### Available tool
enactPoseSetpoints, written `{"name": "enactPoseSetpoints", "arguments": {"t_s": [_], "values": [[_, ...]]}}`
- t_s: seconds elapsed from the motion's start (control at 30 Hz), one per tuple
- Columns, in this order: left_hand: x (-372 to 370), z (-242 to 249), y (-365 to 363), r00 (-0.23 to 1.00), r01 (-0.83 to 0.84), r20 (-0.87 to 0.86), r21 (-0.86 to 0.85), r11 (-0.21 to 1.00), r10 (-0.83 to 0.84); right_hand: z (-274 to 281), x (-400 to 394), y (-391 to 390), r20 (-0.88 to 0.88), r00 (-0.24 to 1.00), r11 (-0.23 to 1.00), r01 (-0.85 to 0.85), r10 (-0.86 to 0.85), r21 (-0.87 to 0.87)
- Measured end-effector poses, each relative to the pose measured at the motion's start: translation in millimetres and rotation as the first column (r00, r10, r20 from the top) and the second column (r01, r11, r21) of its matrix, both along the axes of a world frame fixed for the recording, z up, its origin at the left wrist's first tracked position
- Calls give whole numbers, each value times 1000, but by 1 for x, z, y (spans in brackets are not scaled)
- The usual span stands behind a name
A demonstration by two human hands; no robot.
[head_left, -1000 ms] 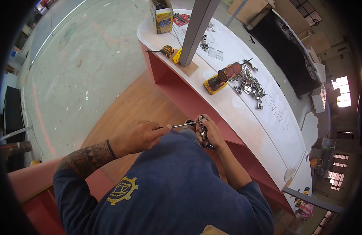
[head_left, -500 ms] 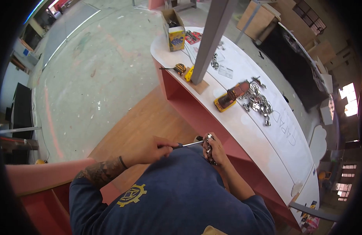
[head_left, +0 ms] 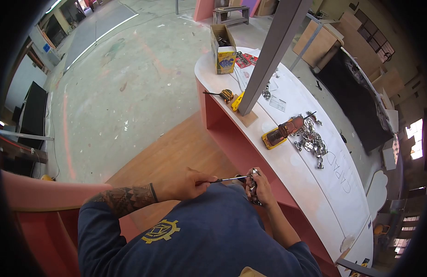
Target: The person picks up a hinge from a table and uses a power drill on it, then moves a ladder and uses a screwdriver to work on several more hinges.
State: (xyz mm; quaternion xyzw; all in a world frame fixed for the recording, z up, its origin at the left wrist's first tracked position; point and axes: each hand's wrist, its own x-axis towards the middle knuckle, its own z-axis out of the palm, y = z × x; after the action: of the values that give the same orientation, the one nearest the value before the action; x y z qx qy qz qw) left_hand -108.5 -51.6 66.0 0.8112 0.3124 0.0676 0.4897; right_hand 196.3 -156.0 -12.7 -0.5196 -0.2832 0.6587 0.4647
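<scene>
My left hand (head_left: 195, 183) is closed around the dark handle of a screwdriver (head_left: 234, 178). The thin shaft points right, its tip at a shiny metal cabinet hinge (head_left: 254, 189) gripped in my right hand (head_left: 264, 188). Fingers cover part of the hinge, so whether the tip sits in a screw cannot be made out. Both hands are in front of my torso, beside the white-topped curved counter (head_left: 287, 171). On the counter, a cordless drill (head_left: 283, 131) lies against a pile of similar metal hinges (head_left: 312, 141).
A grey post (head_left: 274, 57) rises from the counter. Near its foot are a tape measure (head_left: 226, 95) and a yellow tool (head_left: 238, 101). An open cardboard box (head_left: 224, 55) stands at the far end. Pink shelves (head_left: 236, 143) open below the top; a pink panel (head_left: 52, 189) is at left.
The view has tilted, so the counter and its contents appear lower and farther right. Both hands keep the screwdriver and hinge together, with only slight shifts.
</scene>
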Motion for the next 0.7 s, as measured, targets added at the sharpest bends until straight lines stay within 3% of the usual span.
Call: {"name": "enactPoseSetpoints", "arguments": {"t_s": [0.03, 0.07, 0.13, 0.27, 0.37, 0.4, 0.43, 0.47, 0.5, 0.53, 0.57, 0.63, 0.67, 0.7], "values": [[-2, -6, -1, 996, 9, 92, 114, 993, -20, 2, -1, 1, -3, 1000, 1000, -1, 1, 0], [-3, -12, -1, 996, 12, 90, 113, 994, -22, 4, -1, 2, 0, 1000, 1000, 8, -8, -27], [-1, -13, 2, 985, 59, 135, 329, 943, -109, 4, 0, 2, 6, 1000, 998, 16, -16, -55], [4, -20, 4, 982, 26, 164, 389, 921, -97, 1, 5, 7, 8, 999, 998, 52, -52, -18], [12, -6, 9, 982, 11, 176, 318, 948, -70, 5, 9, 10, 51, 994, 996, 91, -92, 22], [16, 12, 13, 992, -7, 127, 37, 999, 2, 7, 10, 9, 81, 991, 994, 104, -107, 46], [19, 22, 17, 997, -42, 59, -245, 969, 58, 10, 10, 7, 84, 990, 993, 107, -110, 45], [20, 22, 21, 996, -40, 63, -247, 968, 57, 12, 8, 6, 102, 990, 994, 93, -98, 47], [20, 21, 24, 988, -144, -45, -592, 793, 146, 13, 7, 4, 119, 989, 996, 78, -83, 50], [19, 20, 26, 966, -249, -177, -835, 491, 188, 11, 8, 3, 121, 990, 996, 73, -79, 51], [16, 13, 24, 965, -250, -176, -834, 491, 192, 6, 7, 1, 116, 992, 998, 47, -52, 41], [13, 0, 13, 996, -84, -54, -490, 868, 65, 2, 6, -2, 110, 994, 1000, 17, -20, 25], [11, -5, 9, 996, -86, -55, -493, 866, 68, 2, 6, -2, 86, 996, 999, 33, -33, 4], [11, 0, 6, 998, -50, -56, -305, 951, 35, 2, 6, -2, 65, 997, 999, 48, -47, -15]]}}
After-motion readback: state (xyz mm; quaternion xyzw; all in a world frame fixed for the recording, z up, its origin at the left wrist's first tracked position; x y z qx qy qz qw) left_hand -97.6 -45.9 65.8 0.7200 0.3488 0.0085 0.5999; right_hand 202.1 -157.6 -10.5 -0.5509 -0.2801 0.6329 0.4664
